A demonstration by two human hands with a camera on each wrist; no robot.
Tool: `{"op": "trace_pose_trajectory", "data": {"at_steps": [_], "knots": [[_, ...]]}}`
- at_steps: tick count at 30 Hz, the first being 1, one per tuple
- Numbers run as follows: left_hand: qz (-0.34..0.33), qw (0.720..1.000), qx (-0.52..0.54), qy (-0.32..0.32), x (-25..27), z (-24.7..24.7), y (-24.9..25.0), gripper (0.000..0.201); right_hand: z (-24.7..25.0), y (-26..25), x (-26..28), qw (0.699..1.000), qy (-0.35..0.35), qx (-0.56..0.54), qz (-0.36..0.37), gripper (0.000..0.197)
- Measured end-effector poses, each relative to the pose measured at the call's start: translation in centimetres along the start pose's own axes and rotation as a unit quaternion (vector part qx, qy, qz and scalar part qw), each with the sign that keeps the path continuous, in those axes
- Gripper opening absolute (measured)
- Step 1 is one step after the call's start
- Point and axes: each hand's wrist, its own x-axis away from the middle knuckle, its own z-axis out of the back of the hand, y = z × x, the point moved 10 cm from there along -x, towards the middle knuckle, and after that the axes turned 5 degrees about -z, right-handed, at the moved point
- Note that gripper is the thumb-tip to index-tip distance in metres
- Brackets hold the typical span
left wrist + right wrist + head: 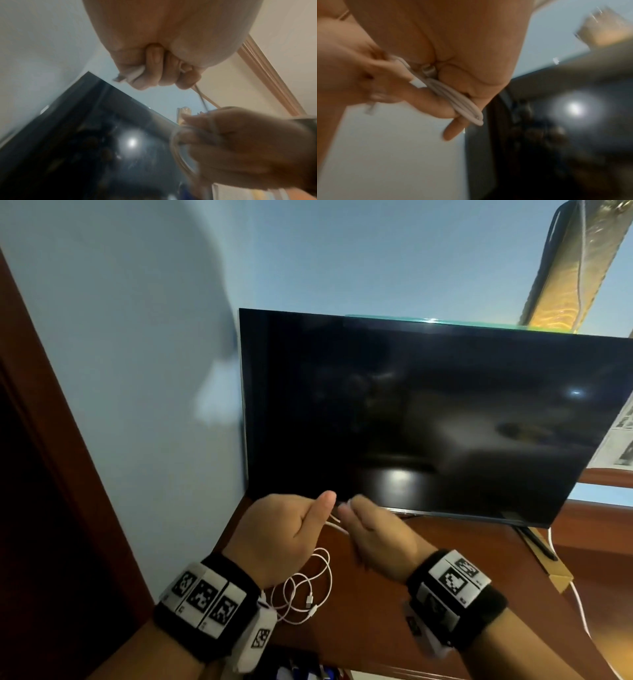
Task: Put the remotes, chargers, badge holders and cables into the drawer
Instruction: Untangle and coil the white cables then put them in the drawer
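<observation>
A thin white cable (pixel 306 590) hangs in loose loops from both hands down to the wooden top (pixel 462 577). My left hand (pixel 308 518) is curled round one stretch of it. In the left wrist view a white plug (pixel 132 75) sticks out of that fist (pixel 154 75). My right hand (pixel 356 518) is just beside the left one. Several turns of the cable (pixel 464 108) are wound round its fingers (pixel 436 104), and a plug end (pixel 429 70) is pressed against its palm. At the bottom edge small items (pixel 301 671) show below the top; they are too cut off to name.
A dark television (pixel 428 412) stands right behind the hands, its foot (pixel 536 544) on the wood at the right. Another white lead (pixel 579 601) runs down the right side. A pale wall and a dark wooden door frame (pixel 51 440) close off the left.
</observation>
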Motion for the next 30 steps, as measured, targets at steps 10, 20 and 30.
{"op": "trace_pose_trajectory", "data": {"at_steps": [10, 20, 30], "knots": [[0.184, 0.956, 0.225, -0.028, 0.7, -3.2, -4.6, 0.069, -1.3, -6.6, 3.4, 0.844, -0.131, -0.516, 0.065, 0.041], [0.234, 0.930, 0.281, 0.042, 2.8, -4.2, -3.3, 0.042, 0.8, -5.4, 2.2, 0.753, -0.034, -0.654, 0.054, 0.038], [0.272, 0.917, 0.260, 0.132, 3.9, -1.3, -4.1, 0.011, -0.3, -3.5, 2.0, 0.666, -0.034, -0.745, 0.005, 0.033]]}}
